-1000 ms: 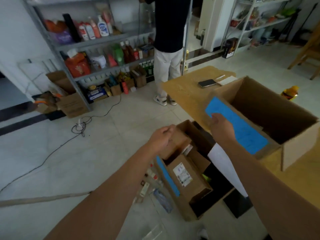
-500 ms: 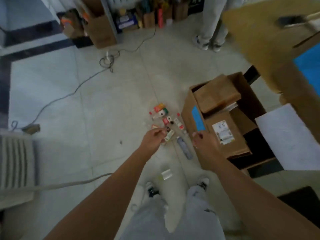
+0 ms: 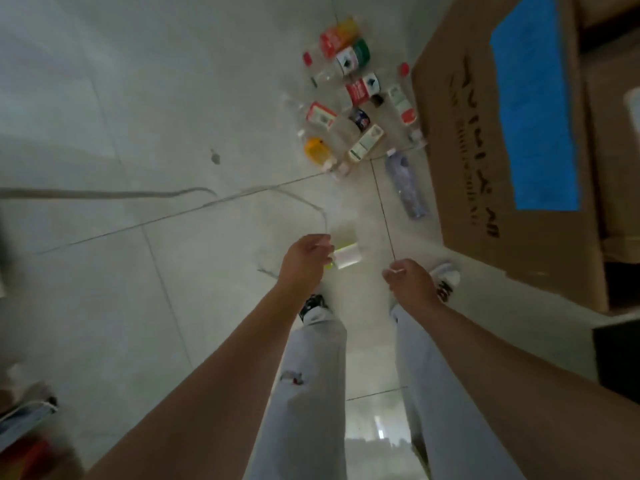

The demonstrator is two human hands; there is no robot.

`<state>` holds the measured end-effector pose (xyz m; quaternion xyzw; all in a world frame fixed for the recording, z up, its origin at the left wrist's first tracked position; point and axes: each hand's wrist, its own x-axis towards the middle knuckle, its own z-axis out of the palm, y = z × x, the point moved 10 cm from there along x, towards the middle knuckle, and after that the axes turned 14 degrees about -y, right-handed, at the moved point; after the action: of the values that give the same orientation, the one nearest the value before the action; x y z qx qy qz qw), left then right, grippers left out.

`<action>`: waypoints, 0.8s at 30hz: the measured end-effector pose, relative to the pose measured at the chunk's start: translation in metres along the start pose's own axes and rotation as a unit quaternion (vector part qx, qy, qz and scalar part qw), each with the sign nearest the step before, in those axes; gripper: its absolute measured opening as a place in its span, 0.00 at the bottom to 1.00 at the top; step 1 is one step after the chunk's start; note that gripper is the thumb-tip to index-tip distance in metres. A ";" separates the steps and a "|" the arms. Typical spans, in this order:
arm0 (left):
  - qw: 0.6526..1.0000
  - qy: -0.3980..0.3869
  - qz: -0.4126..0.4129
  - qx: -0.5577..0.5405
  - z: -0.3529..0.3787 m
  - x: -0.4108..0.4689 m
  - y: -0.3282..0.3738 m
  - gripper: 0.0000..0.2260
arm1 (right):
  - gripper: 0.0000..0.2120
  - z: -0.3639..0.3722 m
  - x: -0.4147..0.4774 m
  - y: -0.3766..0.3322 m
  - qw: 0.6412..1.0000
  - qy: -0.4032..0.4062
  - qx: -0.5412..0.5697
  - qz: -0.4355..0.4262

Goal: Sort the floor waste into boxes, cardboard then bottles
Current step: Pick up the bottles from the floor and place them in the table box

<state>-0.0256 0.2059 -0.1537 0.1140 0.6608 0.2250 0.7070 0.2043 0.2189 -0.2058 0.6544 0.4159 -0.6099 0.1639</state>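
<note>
A small clear bottle (image 3: 346, 252) with a white label and a yellow-green cap lies on the tiled floor just in front of my feet. My left hand (image 3: 304, 261) is down at its left end, fingers curled beside the cap; a grip is not plain. My right hand (image 3: 410, 280) hangs loosely curled and holds nothing. Farther ahead lies a cluster of several plastic bottles (image 3: 349, 98) with red, orange and green labels, and one clear bottle (image 3: 407, 185) lies alone. A large cardboard box (image 3: 460, 140) with a blue patch stands at the right.
A grey cable (image 3: 104, 194) runs across the floor at the left and loops toward the small bottle. My white shoes (image 3: 446, 275) stand close to the box's near corner. A dark object (image 3: 620, 355) sits at the right edge.
My head has tipped from the table and boxes down to the floor. Both hands have dropped toward the floor, the left one reaching the small bottle by my feet.
</note>
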 end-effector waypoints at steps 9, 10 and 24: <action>0.996 0.023 -0.052 -0.075 -0.008 0.101 -0.131 0.07 | 0.22 0.083 0.118 0.046 0.989 -0.011 -0.150 -0.014; 0.996 0.019 -0.059 -0.067 -0.009 0.113 -0.140 0.08 | 0.23 0.089 0.133 0.048 0.986 -0.004 -0.168 -0.010; 0.998 0.000 -0.047 0.032 -0.042 0.239 -0.166 0.10 | 0.32 0.118 0.291 0.064 0.807 0.085 -0.576 -0.100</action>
<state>-0.0326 0.1674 -0.4454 0.1057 0.6726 0.1703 0.7124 0.1472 0.1952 -0.5202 0.4438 0.7662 -0.2129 0.4131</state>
